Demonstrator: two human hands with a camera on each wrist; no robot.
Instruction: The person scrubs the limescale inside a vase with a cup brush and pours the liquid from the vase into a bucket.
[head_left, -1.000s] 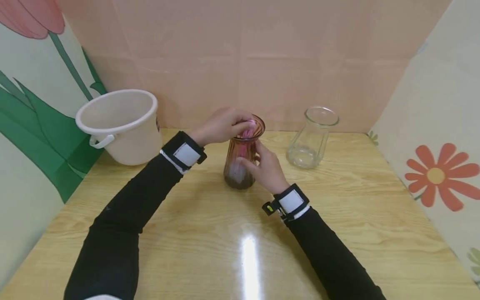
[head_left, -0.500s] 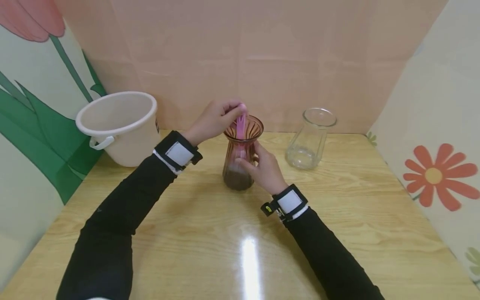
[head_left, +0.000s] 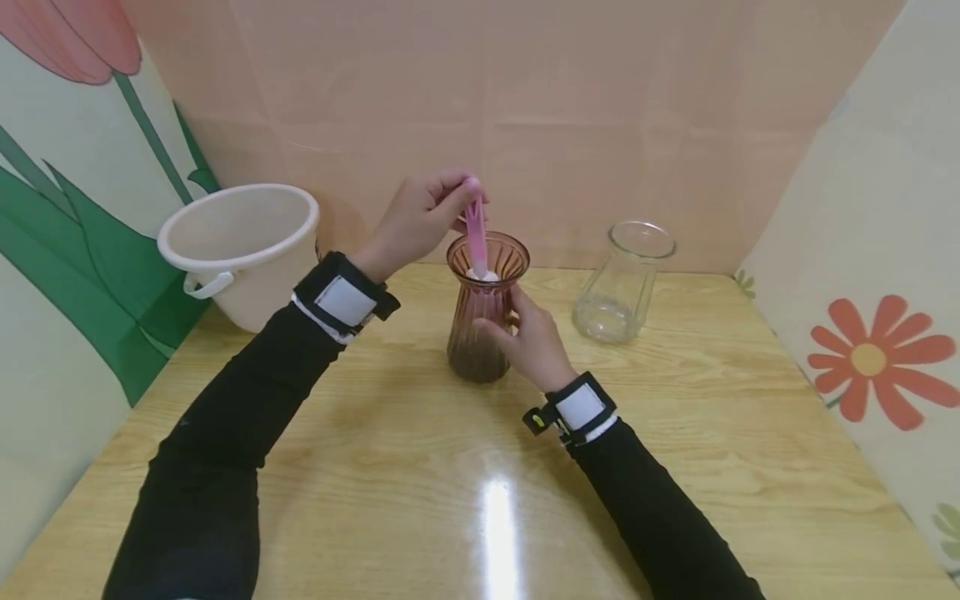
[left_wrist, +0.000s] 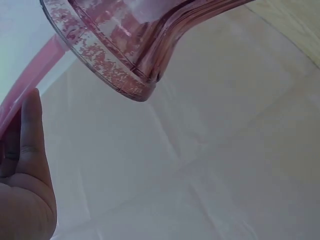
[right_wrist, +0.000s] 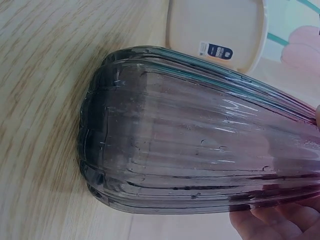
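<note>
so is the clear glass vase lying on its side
No, the clear glass vase stands upright on the wooden table, right of the pink-tinted vase.

My head camera looks forward and down over the table (head_left: 420, 467) at both my grips from a little way back. Each wrist camera sits very close to the vase (head_left: 483, 312), the one thing all three views share: left beneath its rim, right along its belly.
</note>
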